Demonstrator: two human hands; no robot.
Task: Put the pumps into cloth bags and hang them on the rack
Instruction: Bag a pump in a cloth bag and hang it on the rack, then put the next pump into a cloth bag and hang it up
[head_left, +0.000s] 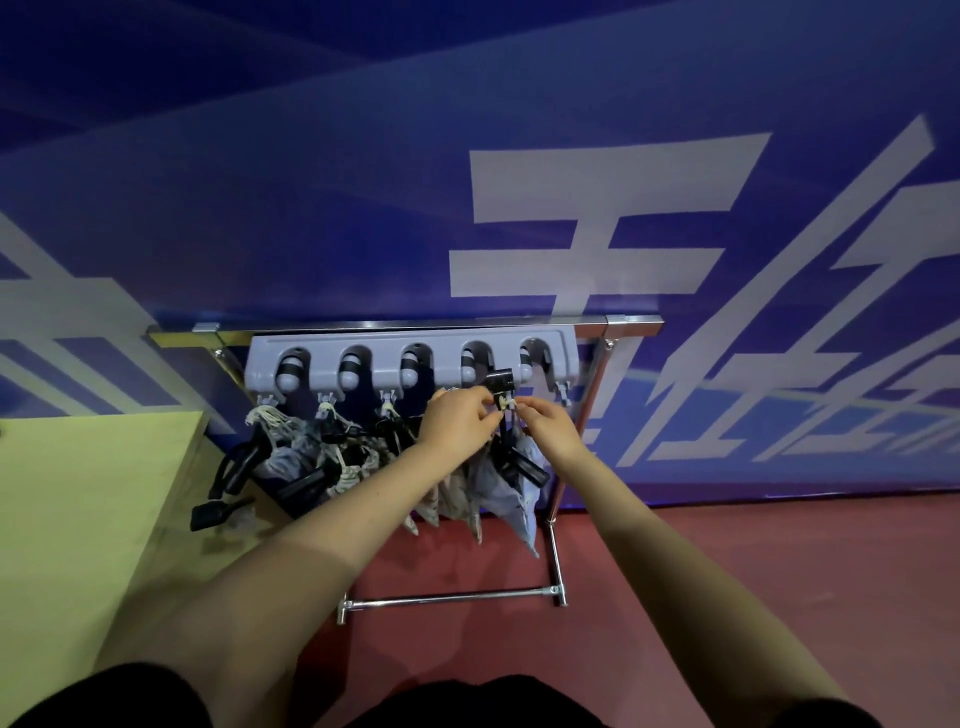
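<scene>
You are at the hanging step: both hands meet at the fourth hook (505, 404) of the grey rack (410, 358). Your left hand (460, 418) and right hand (548, 423) each pinch the drawstring of a pale cloth bag (506, 486), which hangs just below with a black pump (524, 465) poking out. Next, it seems, the loop must seat over the hook before either grip lets go. Three filled bags (291, 457) hang to the left; the fifth hook (562, 391) is bare.
</scene>
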